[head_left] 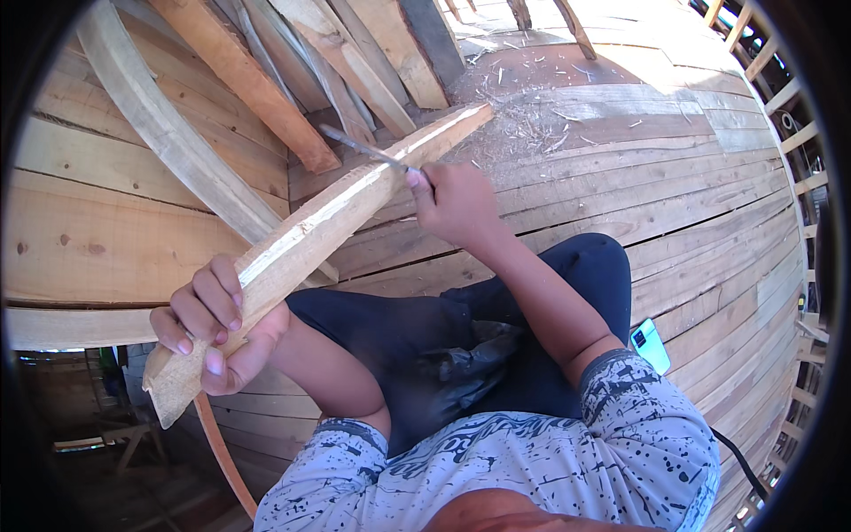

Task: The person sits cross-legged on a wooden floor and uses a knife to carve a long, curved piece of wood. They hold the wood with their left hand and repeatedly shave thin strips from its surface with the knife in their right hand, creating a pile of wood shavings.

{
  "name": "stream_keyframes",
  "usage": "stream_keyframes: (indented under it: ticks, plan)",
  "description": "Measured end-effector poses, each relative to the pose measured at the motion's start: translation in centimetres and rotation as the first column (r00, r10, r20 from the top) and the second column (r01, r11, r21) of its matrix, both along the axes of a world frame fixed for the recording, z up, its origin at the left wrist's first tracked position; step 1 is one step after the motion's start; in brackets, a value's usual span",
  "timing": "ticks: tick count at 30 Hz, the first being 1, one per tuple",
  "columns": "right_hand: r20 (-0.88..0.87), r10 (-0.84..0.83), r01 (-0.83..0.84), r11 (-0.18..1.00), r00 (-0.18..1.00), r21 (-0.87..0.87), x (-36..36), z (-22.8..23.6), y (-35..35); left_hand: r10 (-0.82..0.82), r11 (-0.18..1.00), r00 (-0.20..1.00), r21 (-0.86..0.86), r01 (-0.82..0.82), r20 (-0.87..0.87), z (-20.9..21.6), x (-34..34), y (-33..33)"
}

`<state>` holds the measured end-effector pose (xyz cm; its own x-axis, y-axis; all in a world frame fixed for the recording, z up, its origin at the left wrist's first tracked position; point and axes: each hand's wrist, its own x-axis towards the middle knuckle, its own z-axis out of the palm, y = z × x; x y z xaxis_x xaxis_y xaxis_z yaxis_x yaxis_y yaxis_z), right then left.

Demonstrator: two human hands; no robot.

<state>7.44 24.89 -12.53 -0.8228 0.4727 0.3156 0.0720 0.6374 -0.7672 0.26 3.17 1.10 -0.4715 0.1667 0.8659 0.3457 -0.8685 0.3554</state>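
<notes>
A long, slightly curved piece of timber (337, 220) slants across my lap, from lower left up toward the far middle. Pale, freshly cut wood shows along its upper edge. My left hand (222, 324) is wrapped round its near end, fingers over one side and thumb on the other. My right hand (461, 206) is closed round the handle of a knife (362, 147), most of the handle hidden in the fist. The narrow blade points to the far left and lies across the timber's upper edge; whether it bites into the wood I cannot tell.
Several rough boards (253, 84) lean at the far left beside a curved wooden rib (168, 115). Wood shavings (541, 129) litter the plank floor (674, 204) beyond the timber. A light-blue phone (651, 346) lies by my right knee. Below left is a dark opening (71, 434).
</notes>
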Motion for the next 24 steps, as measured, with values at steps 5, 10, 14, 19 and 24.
stream_keyframes:
  ticks: [5, 10, 14, 19, 24]
  plan:
    - [-0.044, -0.063, 0.063, 0.998, 0.997, 0.008, -1.5, -2.6, 2.2, 0.030, 1.000, 0.999, 0.002, -0.030, 0.025, 0.1, 0.0, 0.3]
    - [-0.064, -0.088, 0.085, 0.995, 0.994, -0.053, -1.2, -2.0, 1.7, -0.030, 0.999, 0.999, -0.017, 0.029, -0.021, 0.1, 0.0, 0.0]
    - [-0.027, -0.086, 0.086, 0.996, 0.996, -0.017, -0.4, 0.0, -0.8, -0.042, 0.999, 0.999, -0.017, 0.041, -0.026, 0.0, -0.2, -0.2]
    - [0.035, -0.181, 0.184, 0.966, 0.983, -0.179, -1.8, -0.3, 0.0, -0.011, 1.000, 1.000, -0.019, 0.011, -0.015, 0.2, 0.0, 0.0]
    - [-0.058, -0.080, 0.078, 0.996, 0.995, -0.036, -1.4, -1.5, 1.6, -0.055, 0.998, 0.997, -0.028, 0.053, -0.061, -0.1, 0.1, -0.2]
